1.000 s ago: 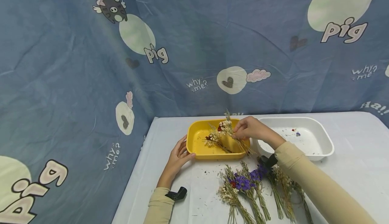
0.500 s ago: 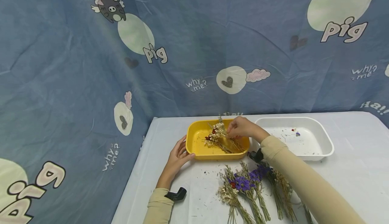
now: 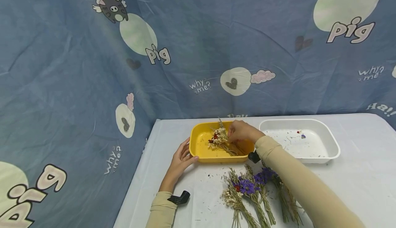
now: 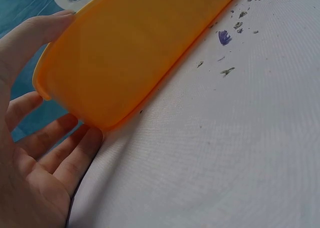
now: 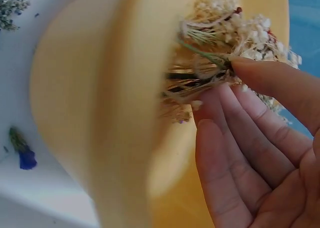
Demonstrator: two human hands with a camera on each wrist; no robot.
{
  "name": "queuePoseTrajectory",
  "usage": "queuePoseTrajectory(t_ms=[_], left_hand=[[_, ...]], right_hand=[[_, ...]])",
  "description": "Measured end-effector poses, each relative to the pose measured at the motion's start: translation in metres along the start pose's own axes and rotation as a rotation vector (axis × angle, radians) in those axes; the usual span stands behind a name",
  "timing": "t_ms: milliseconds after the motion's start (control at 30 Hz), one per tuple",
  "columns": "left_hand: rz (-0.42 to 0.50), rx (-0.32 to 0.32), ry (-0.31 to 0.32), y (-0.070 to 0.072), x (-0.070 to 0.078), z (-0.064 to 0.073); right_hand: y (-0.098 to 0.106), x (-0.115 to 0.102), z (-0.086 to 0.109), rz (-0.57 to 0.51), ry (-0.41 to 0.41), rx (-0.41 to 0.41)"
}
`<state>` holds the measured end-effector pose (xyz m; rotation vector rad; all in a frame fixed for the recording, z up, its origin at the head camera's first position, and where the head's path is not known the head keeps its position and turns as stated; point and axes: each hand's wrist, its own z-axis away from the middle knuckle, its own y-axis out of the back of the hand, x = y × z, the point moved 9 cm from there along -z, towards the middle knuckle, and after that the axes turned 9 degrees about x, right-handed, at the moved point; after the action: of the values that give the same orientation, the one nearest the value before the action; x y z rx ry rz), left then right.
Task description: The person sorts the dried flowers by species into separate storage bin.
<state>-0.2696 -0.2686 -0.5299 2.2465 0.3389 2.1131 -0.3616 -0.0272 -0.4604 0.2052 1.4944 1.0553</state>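
Observation:
My left hand [image 3: 180, 159] rests at the left end of the yellow tray [image 3: 222, 159]. In the left wrist view its thumb lies at the rim and its spread fingers [image 4: 75, 158] touch the end wall. My right hand [image 3: 242, 132] is over the tray's right half. It pinches a small dried flower bunch [image 5: 205, 77] by the stems between thumb and fingertips, in the right wrist view. White and red blossoms show at the bunch's head. Beside it another dried bunch [image 3: 216, 145] lies in the tray, and the two partly overlap.
Right of the yellow tray stands a white tray [image 3: 304, 145] holding a few petal scraps. Several larger dried bunches with purple flowers [image 3: 247, 186] lie on the white table in front, some under the right sleeve [image 3: 303, 176]. A printed blue cloth [image 3: 191, 49] hangs behind.
My right hand has moved left and lowered the pinched bunch into the yellow tray, beside the other one. The left hand has stayed at the tray's end.

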Motion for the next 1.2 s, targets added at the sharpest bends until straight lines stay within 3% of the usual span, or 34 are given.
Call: queuePoseTrajectory(t_ms=[433, 700, 1067, 1200], left_hand=[[-0.006, 0.009, 0.007, 0.000, 0.000, 0.000], [-0.001, 0.004, -0.008, 0.000, 0.000, 0.000], [0.000, 0.004, -0.005, 0.000, 0.000, 0.000], [-0.001, 0.003, -0.007, 0.000, 0.001, 0.000]], right_hand=[[-0.007, -0.001, -0.003, 0.142, 0.053, 0.051], [-0.006, 0.001, 0.000, 0.101, 0.038, 0.061], [-0.018, -0.006, 0.004, 0.092, 0.132, -0.021], [-0.015, -0.007, 0.007, 0.086, 0.097, -0.006]])
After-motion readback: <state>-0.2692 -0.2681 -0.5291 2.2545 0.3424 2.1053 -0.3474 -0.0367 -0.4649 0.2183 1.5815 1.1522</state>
